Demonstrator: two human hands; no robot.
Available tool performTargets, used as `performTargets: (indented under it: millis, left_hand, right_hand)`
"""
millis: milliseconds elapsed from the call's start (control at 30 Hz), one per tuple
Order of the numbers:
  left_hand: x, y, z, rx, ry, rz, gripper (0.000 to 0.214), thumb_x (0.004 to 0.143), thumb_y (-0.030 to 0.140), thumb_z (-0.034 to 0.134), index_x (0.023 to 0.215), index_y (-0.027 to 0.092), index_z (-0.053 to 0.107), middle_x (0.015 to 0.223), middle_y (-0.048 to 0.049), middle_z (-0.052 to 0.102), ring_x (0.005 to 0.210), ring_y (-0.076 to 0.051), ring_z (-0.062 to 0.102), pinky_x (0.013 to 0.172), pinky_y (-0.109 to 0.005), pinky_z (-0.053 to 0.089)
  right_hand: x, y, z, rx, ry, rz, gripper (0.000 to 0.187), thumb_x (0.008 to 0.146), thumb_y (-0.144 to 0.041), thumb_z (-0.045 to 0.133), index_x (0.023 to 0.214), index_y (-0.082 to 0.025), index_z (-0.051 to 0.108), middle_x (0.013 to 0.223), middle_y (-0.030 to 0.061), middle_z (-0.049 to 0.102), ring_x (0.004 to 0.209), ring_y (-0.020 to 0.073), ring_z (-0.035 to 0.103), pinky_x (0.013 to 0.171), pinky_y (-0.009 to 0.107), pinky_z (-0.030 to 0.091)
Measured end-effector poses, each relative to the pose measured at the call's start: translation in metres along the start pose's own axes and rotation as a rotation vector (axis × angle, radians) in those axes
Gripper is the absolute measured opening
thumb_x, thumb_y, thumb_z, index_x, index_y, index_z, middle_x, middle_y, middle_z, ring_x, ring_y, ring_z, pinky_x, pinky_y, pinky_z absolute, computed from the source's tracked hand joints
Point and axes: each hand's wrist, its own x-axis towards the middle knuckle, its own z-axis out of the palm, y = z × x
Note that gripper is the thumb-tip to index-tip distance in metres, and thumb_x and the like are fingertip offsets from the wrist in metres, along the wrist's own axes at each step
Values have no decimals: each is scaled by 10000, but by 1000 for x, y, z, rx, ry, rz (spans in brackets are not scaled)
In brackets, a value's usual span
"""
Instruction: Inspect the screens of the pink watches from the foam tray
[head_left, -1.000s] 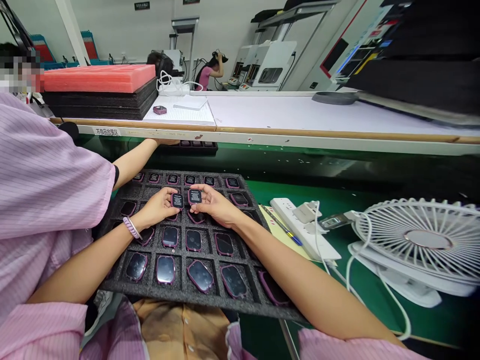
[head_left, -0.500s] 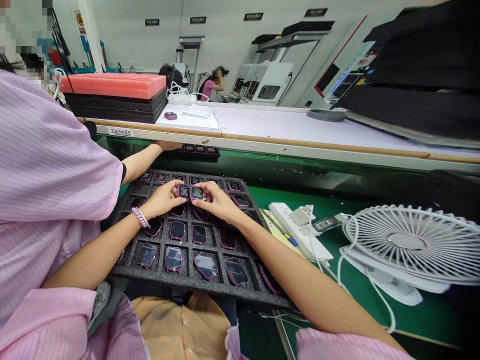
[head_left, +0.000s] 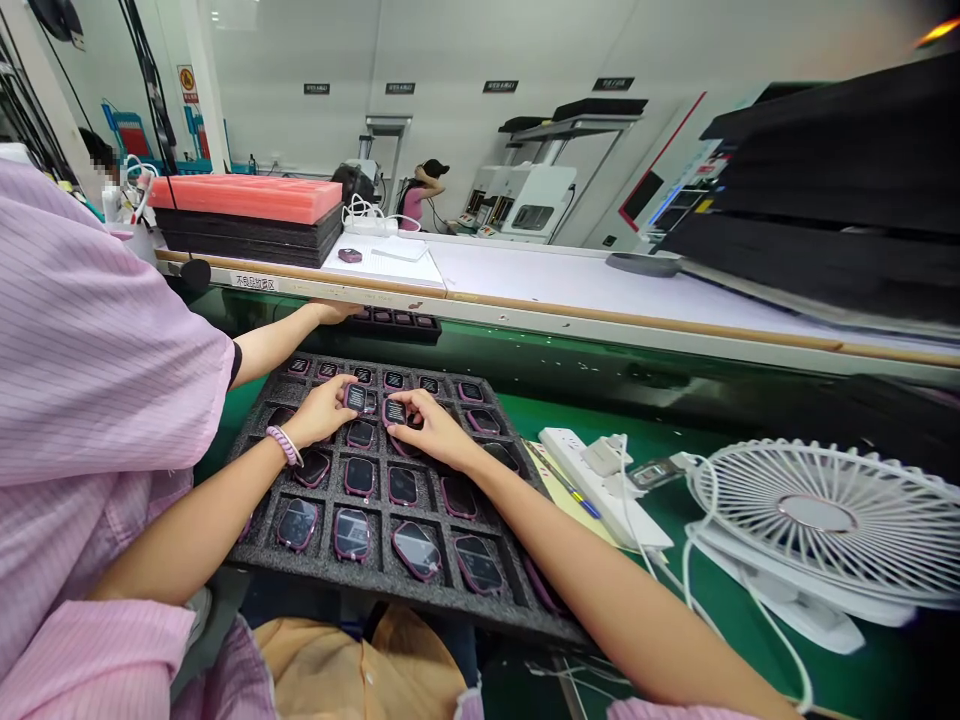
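My left hand [head_left: 321, 412] pinches a purple-framed smartwatch body [head_left: 355, 397] between thumb and fingers, its dark screen lit with pale text. In my right hand [head_left: 433, 430] is a second such watch body [head_left: 394, 411], also showing text. Both are held over the back half of a black foam tray [head_left: 337, 572]. Square pockets in the tray hold several more purple watch bodies; those in the back row show lit text, while the front ones [head_left: 352, 534] look dark and glossy. My forearms and fingers cover some pockets.
A co-worker's hand [head_left: 335, 312] reaches under the shelf by a smaller watch tray [head_left: 401, 322]. On the shelf [head_left: 517, 275] are a red-topped foam stack [head_left: 247, 200] and papers. A power strip [head_left: 600, 480], pen [head_left: 574, 490] and white fan [head_left: 817, 515] lie right.
My hands have moved slightly apart, so the two watch bodies, close side by side before, now have a wider gap between them. The view has shifted a little, with the scene lower.
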Motion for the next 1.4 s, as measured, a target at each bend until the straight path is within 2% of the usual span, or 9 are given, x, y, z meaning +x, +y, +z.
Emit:
performTargets:
  millis: [300, 500, 700, 867, 1167, 1400]
  left_hand:
    - [3, -3, -3, -101, 77, -25, 622, 779, 78, 804, 1378, 140, 648, 840, 25, 604, 724, -144, 571, 798, -303, 507]
    - [-2, 2, 2, -317, -3, -118, 654, 879, 118, 760, 1488, 89, 523, 873, -35, 686, 825, -170, 691, 857, -337, 583]
    - [-5, 7, 2, -405, -20, -155, 735, 766, 71, 823, 1451, 112, 561, 1091, -108, 738, 1000, -202, 710, 981, -381, 583]
    - [-6, 6, 1, -327, 8, -116, 651, 743, 101, 848, 1357, 120, 633, 1158, -111, 728, 1078, -230, 681, 1039, -397, 550]
    - [-8, 8, -2, -65, 50, -23, 655, 793, 186, 808, 1414, 92, 622, 1012, -72, 693, 886, -216, 630, 947, -391, 547]
    - [-12, 17, -8, 115, 16, 51, 539, 802, 172, 799, 1323, 115, 679, 899, -38, 669, 812, -222, 642, 842, -377, 551]
  right_hand:
    - [4, 4, 3, -91, -9, -17, 468, 835, -384, 814, 1247, -202, 685, 1026, 54, 593, 962, 260, 618, 924, 432, 542]
    - [3, 4, 5, -116, -14, -34, 475, 833, -398, 823, 1244, -195, 696, 1022, 64, 604, 975, 271, 622, 936, 445, 548]
    - [2, 6, 6, -129, -18, -50, 471, 843, -414, 823, 1253, -216, 703, 1032, 65, 608, 990, 279, 631, 935, 445, 560]
    - [1, 5, 6, -134, -17, -61, 459, 854, -401, 816, 1260, -219, 704, 1050, 73, 617, 990, 281, 633, 947, 453, 561]
    - [0, 2, 5, -132, -17, -58, 462, 866, -399, 811, 1270, -198, 708, 1042, 76, 612, 995, 283, 634, 962, 461, 562]
    - [-1, 1, 3, -131, -33, -78, 445, 866, -373, 824, 1262, -203, 712, 1072, 83, 617, 1021, 290, 636, 977, 460, 555]
